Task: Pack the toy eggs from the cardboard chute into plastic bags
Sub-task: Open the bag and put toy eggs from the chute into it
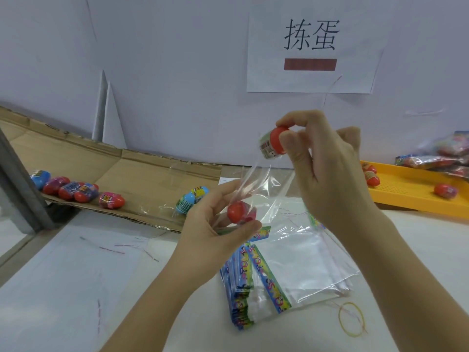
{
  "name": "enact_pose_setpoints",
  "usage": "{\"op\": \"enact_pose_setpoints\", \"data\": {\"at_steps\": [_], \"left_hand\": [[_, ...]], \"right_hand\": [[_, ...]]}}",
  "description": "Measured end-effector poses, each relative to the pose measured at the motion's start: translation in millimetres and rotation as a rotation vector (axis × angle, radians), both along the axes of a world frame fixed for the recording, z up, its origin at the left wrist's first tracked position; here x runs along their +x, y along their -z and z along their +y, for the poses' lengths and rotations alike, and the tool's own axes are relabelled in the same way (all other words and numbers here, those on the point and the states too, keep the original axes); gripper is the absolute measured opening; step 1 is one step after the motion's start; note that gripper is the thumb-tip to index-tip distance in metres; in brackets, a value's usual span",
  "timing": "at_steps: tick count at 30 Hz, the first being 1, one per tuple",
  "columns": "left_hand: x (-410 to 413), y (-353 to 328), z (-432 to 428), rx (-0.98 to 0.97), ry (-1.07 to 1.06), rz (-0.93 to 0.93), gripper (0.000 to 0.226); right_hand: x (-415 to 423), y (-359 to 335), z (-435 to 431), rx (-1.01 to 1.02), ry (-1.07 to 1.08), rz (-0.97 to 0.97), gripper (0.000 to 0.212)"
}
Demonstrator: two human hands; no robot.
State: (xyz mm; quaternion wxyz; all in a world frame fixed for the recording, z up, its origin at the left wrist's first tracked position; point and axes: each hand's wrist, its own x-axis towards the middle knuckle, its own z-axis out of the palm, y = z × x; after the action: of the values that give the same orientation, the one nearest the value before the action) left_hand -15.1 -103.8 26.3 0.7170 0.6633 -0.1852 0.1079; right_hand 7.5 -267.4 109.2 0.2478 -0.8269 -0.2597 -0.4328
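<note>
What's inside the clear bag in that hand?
One toy egg with a red end sits in the clear bag, which the left hand pinches. That hand covers its lower edge. A second egg, in the right hand, is outside.

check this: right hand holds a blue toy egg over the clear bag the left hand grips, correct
No: in the head view that toy egg is red, not blue. The right hand holds it over the clear bag the left hand grips.

Black characters "拣蛋" on a white paper sign (312, 50), egg labels unreadable
</note>
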Motion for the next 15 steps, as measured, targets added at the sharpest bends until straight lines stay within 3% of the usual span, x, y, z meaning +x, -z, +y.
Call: {"op": "enact_pose_setpoints", "data": {"at_steps": [4, 8, 15], "left_hand": [[-1.4, -2.5, 0.6, 0.014, -0.009, -0.016, 0.05], [-0.9, -1.9, 0.8, 0.004, -0.058, -0.011, 0.05], [-0.2, -2.6, -2.2, -0.052, -0.136, -0.056, 0.05]], "right_hand": [[0.0, 4.6, 4.0, 0.057, -0.062, 0.048, 0.037], [-0.8, 2.5, 2.9, 0.113, -0.01, 0.085, 0.024], [-10.8, -4.1, 6.6, -0.184, 0.198, 0.102, 0.048]]}}
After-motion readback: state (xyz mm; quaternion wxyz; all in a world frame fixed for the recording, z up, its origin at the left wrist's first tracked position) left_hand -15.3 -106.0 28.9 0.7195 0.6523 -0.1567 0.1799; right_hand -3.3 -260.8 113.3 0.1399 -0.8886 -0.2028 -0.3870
